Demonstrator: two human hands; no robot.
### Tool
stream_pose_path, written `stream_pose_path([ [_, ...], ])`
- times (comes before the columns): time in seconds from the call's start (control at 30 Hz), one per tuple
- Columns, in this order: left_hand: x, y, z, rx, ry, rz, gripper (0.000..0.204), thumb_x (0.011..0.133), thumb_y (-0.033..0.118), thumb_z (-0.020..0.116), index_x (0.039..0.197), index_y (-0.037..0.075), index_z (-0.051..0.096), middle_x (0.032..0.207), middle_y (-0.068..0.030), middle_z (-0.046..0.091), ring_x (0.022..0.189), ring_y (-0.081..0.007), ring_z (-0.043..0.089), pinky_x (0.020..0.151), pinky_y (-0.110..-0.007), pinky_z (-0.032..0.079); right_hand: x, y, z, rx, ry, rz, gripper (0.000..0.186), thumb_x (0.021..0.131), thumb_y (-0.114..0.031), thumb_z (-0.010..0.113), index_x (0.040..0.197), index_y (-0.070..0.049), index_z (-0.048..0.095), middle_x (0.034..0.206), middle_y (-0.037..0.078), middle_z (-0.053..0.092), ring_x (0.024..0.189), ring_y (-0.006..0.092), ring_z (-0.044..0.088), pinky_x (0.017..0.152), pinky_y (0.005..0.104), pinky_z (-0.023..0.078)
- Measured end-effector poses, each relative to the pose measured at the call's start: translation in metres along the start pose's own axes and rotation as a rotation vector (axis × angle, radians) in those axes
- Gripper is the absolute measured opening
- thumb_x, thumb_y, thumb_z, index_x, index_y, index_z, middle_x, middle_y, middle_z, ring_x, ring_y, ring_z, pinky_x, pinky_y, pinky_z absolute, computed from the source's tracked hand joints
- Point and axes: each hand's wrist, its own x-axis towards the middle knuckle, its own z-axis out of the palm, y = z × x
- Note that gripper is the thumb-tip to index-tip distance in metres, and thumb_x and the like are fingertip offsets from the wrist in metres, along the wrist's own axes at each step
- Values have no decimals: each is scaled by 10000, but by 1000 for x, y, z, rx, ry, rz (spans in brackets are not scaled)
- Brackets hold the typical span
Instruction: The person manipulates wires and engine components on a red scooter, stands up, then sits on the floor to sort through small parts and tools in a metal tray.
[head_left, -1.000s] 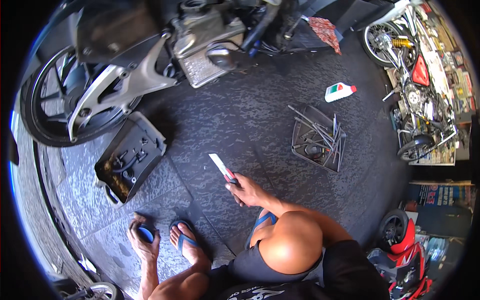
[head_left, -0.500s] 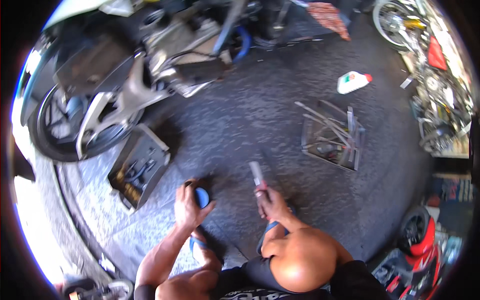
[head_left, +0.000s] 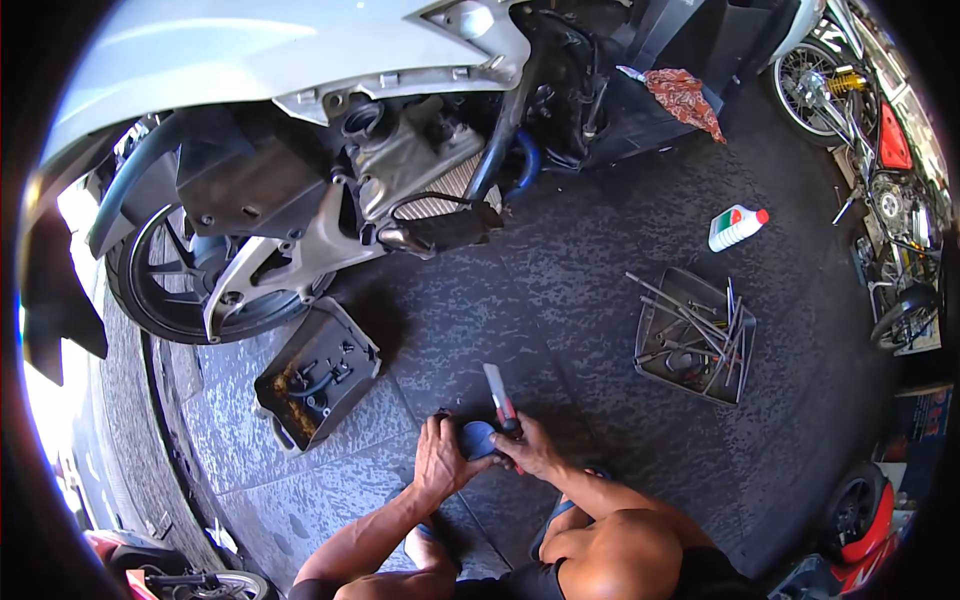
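Observation:
My left hand [head_left: 441, 462] is closed round a dark, round part with a blue face [head_left: 478, 440], its kind unclear, with the thumb along its lower edge. Close beside it on the right, my right hand [head_left: 535, 448] grips the red and black handle of a flat-bladed scraper [head_left: 495, 386]. The pale blade points up and away, standing clear of the blue face. Fingers of the right hand are at the round part's right edge; whether they press on it I cannot tell.
Ahead on the left stands a scooter with its engine [head_left: 415, 160] exposed. A grey tray [head_left: 345, 400] of bolts lies left, a tool basket [head_left: 690, 385] right. Beyond the basket is a white bottle [head_left: 735, 232]; a red cloth [head_left: 685, 98] rests on the scooter. More motorcycles line the right side.
My hands have come together: the left moved right with the round part, the right moved down beside it with the scraper. The view has shifted, showing more of the scooter.

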Motion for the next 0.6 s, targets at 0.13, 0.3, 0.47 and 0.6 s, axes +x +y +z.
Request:
stream_pose_path([
  [0.13, -2, -29, 1, 211, -96, -152, 897, 655, 484, 891, 1287, -47, 539, 1230, -241, 550, 1110, -414, 535, 989, -473, 461, 36, -13, -23, -253, 214, 30, 351, 910, -174, 732, 1169, -41, 537, 719, 35, 590, 528, 122, 594, 460, 298, 490],
  [0.3, -17, -71, 9, 420, -75, 33, 596, 810, 416, 757, 1302, 121, 594, 1253, -216, 551, 1122, -423, 533, 978, -489, 465, 70, -20, -48, -634, 264, -277, 372, 918, -224, 732, 1184, -19, 574, 711, 45, 606, 526, 141, 603, 474, 308, 490],
  [0.47, -12, -102, 12, 248, -47, -83, 272, 881, 294, 663, 1047, 79, 664, 1005, -173, 633, 950, -406, 618, 803, -509, 533, 54, -63, -31, -126, 287, -73, 290, 990, -274, 663, 1110, -16, 605, 715, 28, 590, 476, 123, 555, 436, 287, 452],
  [0.6, 9, -89, -9, 336, -118, 199, 264, 824, 269, 704, 970, 54, 660, 920, -128, 626, 832, -382, 605, 713, -498, 533, 31, -80, -44, -93, 316, -49, 265, 1023, -264, 615, 1140, -30, 575, 695, 10, 568, 445, 102, 531, 391, 271, 434],
])
